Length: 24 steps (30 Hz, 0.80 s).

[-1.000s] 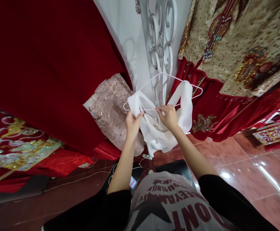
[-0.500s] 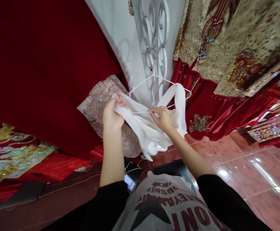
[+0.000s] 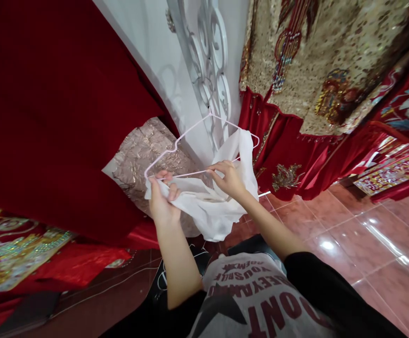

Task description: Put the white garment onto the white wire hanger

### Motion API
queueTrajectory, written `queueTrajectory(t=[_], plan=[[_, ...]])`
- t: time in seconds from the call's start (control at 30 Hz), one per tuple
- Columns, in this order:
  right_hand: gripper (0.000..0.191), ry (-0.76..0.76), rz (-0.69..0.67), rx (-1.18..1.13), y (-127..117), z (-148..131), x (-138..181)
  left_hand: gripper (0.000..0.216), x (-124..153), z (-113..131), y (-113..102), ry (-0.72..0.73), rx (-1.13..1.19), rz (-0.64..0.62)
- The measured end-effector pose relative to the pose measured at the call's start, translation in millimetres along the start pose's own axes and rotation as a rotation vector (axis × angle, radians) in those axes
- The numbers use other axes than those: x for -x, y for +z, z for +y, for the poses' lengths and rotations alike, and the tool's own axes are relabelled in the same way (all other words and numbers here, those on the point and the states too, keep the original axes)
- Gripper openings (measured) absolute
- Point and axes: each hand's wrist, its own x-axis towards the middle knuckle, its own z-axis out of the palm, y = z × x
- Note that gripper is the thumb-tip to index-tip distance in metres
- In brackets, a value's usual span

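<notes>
A pale pink clothes hanger (image 3: 193, 130) hangs by its hook from the white scrollwork rack in front of me. A sheer white garment (image 3: 208, 211) drapes over the hanger's right end and sags below its bottom bar. My left hand (image 3: 164, 199) is closed on the garment's left edge, just under the hanger's bare left corner. Pinched on the bottom bar near its middle is my right hand (image 3: 227, 178), with part of the garment behind it.
White metal scrollwork (image 3: 204, 61) rises against a pale wall. Dark red cloth (image 3: 60, 103) hangs at left over a pinkish textured fabric (image 3: 144, 155). Gold sequinned fabric (image 3: 331, 70) and red skirts (image 3: 317, 169) hang at right. Reddish tiles (image 3: 359, 244) cover the floor.
My left hand has moved down with the garment's left edge, which now lies below the hanger's left corner. The hanger's left side has come into view. My right hand stays on the bar.
</notes>
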Motion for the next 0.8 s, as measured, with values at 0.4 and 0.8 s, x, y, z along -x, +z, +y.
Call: queueTrajectory(t=[0.4, 0.8], plan=[[0.052, 0.316, 0.39, 0.346, -74, 82, -53, 0.042, 1, -20, 11, 0.079, -0.135, 0.022], [0.033, 0.683, 0.393, -0.235, -124, 45, -94, 0.054, -5, -10, 5, 0.073, -0.178, -0.074]])
